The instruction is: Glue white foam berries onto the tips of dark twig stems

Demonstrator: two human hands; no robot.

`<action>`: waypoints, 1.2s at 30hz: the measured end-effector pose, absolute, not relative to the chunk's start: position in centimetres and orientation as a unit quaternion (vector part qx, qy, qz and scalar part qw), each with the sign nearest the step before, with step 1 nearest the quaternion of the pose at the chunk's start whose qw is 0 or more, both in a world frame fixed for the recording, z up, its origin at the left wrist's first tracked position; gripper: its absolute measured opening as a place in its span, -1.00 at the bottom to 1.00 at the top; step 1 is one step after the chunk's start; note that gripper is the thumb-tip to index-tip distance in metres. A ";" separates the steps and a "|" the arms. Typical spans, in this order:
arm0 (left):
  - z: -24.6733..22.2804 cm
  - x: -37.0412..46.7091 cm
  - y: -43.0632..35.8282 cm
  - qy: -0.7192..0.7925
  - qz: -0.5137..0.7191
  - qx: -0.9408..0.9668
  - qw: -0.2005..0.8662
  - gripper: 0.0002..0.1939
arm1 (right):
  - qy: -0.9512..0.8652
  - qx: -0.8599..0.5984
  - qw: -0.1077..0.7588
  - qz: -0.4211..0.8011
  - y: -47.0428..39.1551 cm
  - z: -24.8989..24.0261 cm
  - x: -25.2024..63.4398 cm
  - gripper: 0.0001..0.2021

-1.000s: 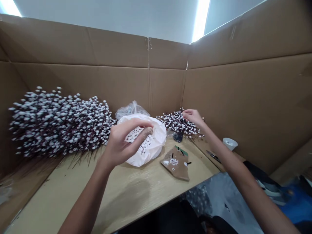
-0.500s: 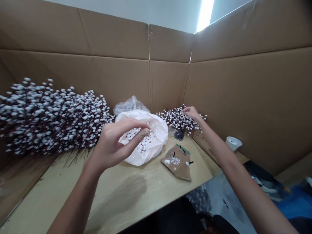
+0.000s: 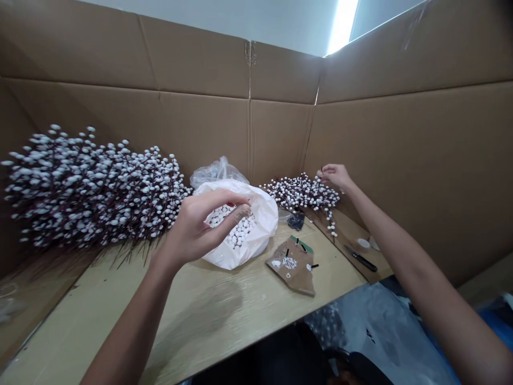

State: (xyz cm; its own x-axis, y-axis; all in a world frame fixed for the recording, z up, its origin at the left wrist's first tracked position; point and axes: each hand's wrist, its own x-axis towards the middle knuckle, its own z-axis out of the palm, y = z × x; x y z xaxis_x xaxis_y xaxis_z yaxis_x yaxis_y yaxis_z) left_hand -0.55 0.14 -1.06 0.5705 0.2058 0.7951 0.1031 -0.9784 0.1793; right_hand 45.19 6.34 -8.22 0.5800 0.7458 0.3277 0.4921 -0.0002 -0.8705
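Note:
My left hand (image 3: 212,222) hovers above a white plastic bag (image 3: 266,214) of loose white berries (image 3: 240,232). Its thumb and index finger are pinched together, and whatever they hold is too small to make out. At the far right, my right hand (image 3: 335,176) is closed in a pinch just above the back edge of a small pile of white-berry sprigs (image 3: 296,191). A thin dark bit shows at its fingertips, too small to name. A larger heap of white-berry stems (image 3: 100,192) lies on the left.
A cardboard piece (image 3: 296,278) with white dabs and short black sticks lies on the table (image 3: 200,321). A black-handled knife (image 3: 363,259) rests at the right, near a small white round thing (image 3: 364,243). Behind the bag sits clear plastic (image 3: 218,172). Cardboard walls (image 3: 200,123) enclose the table.
My right hand has risen a little and moved right, from over the sprig pile to its back edge. The knife has come into view. My left hand keeps its pinch above the bag.

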 end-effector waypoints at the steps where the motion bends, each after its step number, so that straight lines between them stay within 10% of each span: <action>1: -1.1 -0.6 0.1 0.090 0.454 0.884 0.058 -0.95 | -0.447 -0.696 0.549 0.120 6.3 -8.2 45.2 -0.88; 11: -0.9 -0.6 0.0 0.106 0.449 0.885 0.059 -0.93 | -0.517 -0.691 0.480 0.158 4.7 -11.3 43.7 -0.84; 22: -2.6 1.5 1.0 0.093 0.419 0.899 0.084 -0.91 | -0.466 -0.642 0.607 0.046 4.4 -10.6 44.7 -0.78; 31: -6.8 16.6 5.6 0.179 0.249 0.930 0.202 -0.52 | -0.534 -0.604 0.590 0.046 3.7 -9.3 42.3 -0.78; 36: -8.4 25.6 10.0 0.169 0.198 0.952 0.160 -0.75 | -0.539 -0.596 0.595 0.027 4.3 -9.5 42.1 -0.84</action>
